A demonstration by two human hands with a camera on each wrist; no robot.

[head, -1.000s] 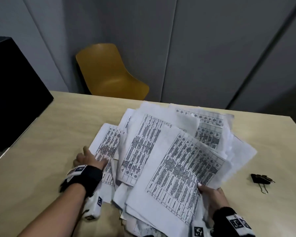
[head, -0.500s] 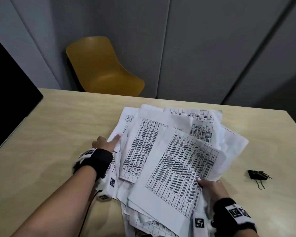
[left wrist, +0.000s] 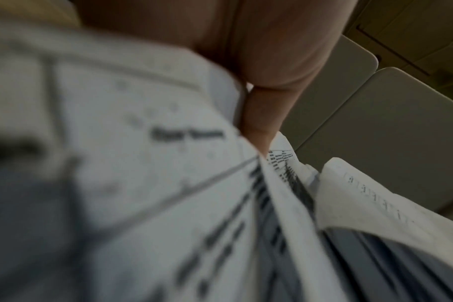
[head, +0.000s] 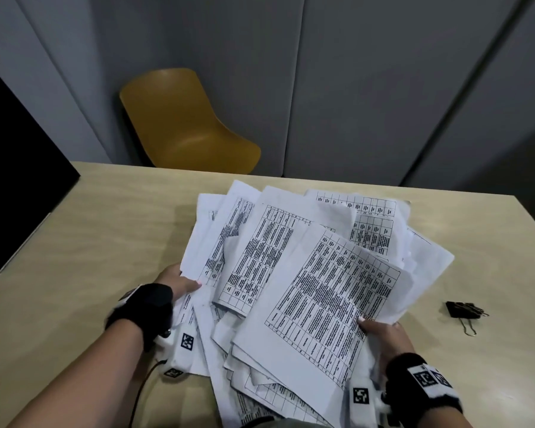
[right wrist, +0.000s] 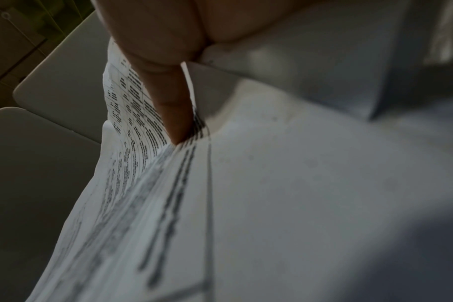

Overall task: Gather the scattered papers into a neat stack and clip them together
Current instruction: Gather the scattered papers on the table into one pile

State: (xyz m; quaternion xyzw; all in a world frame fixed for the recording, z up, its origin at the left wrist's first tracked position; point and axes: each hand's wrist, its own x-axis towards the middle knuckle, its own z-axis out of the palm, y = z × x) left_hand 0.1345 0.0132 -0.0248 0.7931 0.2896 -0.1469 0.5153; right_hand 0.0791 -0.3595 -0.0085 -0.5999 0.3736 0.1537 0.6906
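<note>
A loose, fanned pile of printed papers (head: pixel 297 273) with tables on them is lifted off the wooden table (head: pixel 105 230), its near end over the table's front edge. My left hand (head: pixel 179 281) grips the pile's left edge, thumb on top and fingers hidden underneath. My right hand (head: pixel 380 330) grips the right side low down, thumb on the top sheet. The wrist views show blurred papers (left wrist: pixel 142 163) and papers (right wrist: pixel 272 183) pressed by a thumb. A black binder clip (head: pixel 463 310) lies on the table right of the pile, untouched.
A mustard-yellow chair (head: pixel 183 125) stands behind the table's far edge against grey wall panels. A black monitor (head: pixel 16 168) occupies the table's left side. Bare tabletop lies left of the pile and around the clip.
My left hand slid from flat on the leftmost sheets to under the pile's left edge and gripped it. The sheets drew closer together and the pile rose off the table.
</note>
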